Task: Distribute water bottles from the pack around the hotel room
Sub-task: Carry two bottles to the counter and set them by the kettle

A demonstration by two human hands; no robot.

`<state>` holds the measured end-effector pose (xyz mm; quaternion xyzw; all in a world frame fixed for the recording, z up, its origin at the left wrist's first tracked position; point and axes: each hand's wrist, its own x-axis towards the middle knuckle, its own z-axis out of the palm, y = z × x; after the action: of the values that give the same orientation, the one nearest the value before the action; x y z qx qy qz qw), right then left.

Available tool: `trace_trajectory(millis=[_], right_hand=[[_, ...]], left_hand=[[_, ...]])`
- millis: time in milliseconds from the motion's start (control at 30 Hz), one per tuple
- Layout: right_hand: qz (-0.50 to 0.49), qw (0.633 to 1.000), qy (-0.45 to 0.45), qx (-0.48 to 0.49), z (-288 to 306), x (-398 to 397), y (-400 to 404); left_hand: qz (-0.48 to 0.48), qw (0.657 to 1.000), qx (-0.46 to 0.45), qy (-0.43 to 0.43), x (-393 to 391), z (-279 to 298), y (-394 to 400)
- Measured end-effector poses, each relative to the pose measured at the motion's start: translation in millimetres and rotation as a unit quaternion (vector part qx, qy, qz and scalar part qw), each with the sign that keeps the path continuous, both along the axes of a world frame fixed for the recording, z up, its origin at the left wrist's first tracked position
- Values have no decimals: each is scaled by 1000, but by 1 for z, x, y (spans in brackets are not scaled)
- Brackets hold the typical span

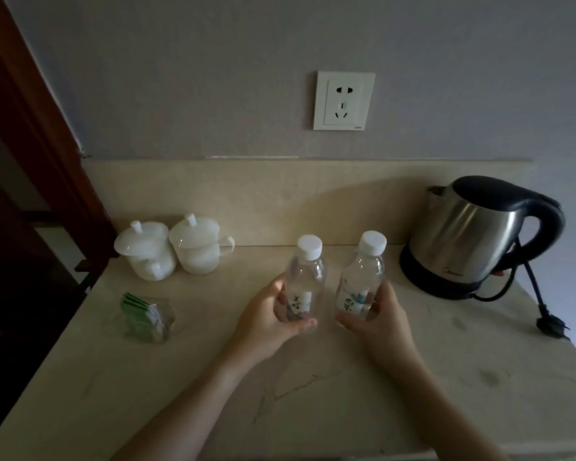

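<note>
Head view, dim light. Pale marbled table against a grey wall, with a low beige backsplash along its far edge.

Left hand wrapped round the lower half of the left water bottle: fingers curled behind the label, thumb across the front near the base. Right hand likewise round the lower half of the right water bottle, fingers curled on its right side, thumb low at the front. Both bottles clear, white-capped, upright with a slight lean, side by side near the middle of the table, apart from each other with a narrow gap between. Cannot tell whether their bases touch the table, hidden by the hands.

Toward the far left corner, two white lidded cups standing just beside each other, close to the backsplash. Nearer along the left edge, a clear holder of green and white sachets, well apart from the left bottle.

Toward the far right corner, a steel electric kettle with black lid and handle on a black base, near the right bottle but not touching. Black cord trailing from it along the right edge, ending in a plug lying on the table.

On the wall above the backsplash, a white power socket, unoccupied. Dark wooden frame at the left beyond the table's edge.
</note>
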<state>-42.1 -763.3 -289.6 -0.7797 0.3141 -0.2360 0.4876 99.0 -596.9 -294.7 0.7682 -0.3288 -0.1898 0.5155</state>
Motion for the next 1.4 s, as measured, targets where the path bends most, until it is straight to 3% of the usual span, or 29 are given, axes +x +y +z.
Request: trace_trajectory(millis=[367, 767, 1033, 1400], right_hand=[[-4, 1000, -8, -15, 0, 43, -25], [-15, 996, 22, -89, -9, 91, -50], [-21, 996, 18, -90, -7, 105, -55], [-10, 991, 16, -133, -11, 111, -62]], left_hand=[[89, 994, -33, -46, 48, -6, -58], [87, 994, -71, -3, 80, -22, -90], [132, 986, -62, -78, 94, -21, -106], [153, 982, -56, -100, 89, -20, -107]])
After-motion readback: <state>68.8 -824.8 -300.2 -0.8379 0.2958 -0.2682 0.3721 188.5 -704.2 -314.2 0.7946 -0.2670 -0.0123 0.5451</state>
